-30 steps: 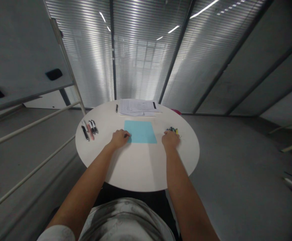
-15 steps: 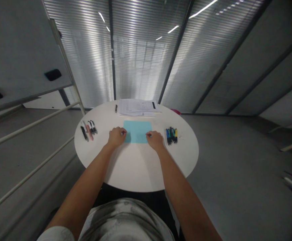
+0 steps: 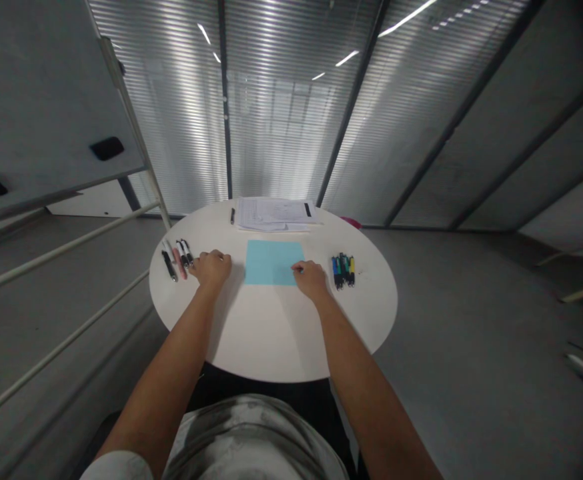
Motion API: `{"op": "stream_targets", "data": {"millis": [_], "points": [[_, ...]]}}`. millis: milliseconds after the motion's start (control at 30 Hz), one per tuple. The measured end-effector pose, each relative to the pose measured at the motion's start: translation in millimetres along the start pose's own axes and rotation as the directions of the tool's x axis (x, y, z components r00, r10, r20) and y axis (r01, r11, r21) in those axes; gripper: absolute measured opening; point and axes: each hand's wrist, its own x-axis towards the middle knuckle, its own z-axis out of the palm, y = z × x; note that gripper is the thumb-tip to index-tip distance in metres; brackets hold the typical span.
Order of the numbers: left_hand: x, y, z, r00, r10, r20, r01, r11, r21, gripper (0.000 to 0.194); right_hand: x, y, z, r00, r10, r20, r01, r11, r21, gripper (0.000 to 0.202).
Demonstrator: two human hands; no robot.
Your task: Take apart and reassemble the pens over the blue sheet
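Observation:
A light blue sheet of paper (image 3: 273,262) lies flat on the white round table (image 3: 266,340). My right hand (image 3: 311,279) is at its right edge, with fingertips pinched together on the paper's lower right side. My left hand (image 3: 212,268) is off the paper, over the tabletop to its left. Its fingers are apart, and the outer ones reach the group of pens on the left, close to the black-and-white pens (image 3: 185,253). A pink pen (image 3: 179,263) and a black pen (image 3: 169,266) lie beside those.
Several markers with blue, green and yellow parts (image 3: 343,271) lie together at the right. A stack of printed papers (image 3: 274,213) sits at the far side, with a small black pen (image 3: 232,216) beside it. A whiteboard frame (image 3: 144,153) stands left of the table.
My left hand has let go of the blue paper's left edge and moved left to the pens. My right hand stays at the right edge.

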Motion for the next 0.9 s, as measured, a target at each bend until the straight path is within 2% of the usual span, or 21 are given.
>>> {"op": "stream_targets", "data": {"millis": [200, 300, 433, 500, 567, 733, 900], "points": [[0, 1, 2.4, 1.0, -0.006, 0.015, 0.006, 1.0, 0.018, 0.038, 0, 0, -1, 1.0, 0.006, 0.009, -0.006, 1.0, -0.005, 0.026], [0, 2, 2.0, 1.0, -0.003, -0.017, 0.004, 1.0, 0.005, 0.036, -1, 0, -2, 1.0, 0.006, 0.013, -0.005, 1.0, -0.015, 0.026], [2, -1, -2.8, 0.986, -0.001, -0.167, -0.002, 1.0, -0.02, 0.035, -1, 0, -2, 1.0, 0.01, 0.018, -0.01, 1.0, -0.016, 0.026], [5, -5, -6.0, 0.96, -0.048, -0.275, 0.043, 0.999, -0.024, 0.034, -1, 0, -2, 1.0, 0.011, 0.019, -0.01, 1.0, -0.017, 0.026], [8, -10, -8.2, 0.937, -0.102, -0.334, 0.099, 0.995, -0.026, 0.034, 0, 0, -1, 1.0, 0.009, 0.021, -0.009, 1.0, -0.019, 0.027], [16, -21, -8.9, 0.938, -0.243, -0.246, 0.228, 0.97, -0.088, 0.034, -1, 1, -1, 1.0, 0.006, 0.021, -0.006, 1.0, -0.017, 0.026], [22, -28, -8.4, 0.933, -0.3, -0.199, 0.283, 0.953, -0.109, 0.034, -2, -2, -4, 1.0, 0.009, 0.028, -0.008, 1.0, -0.02, 0.027]]}}
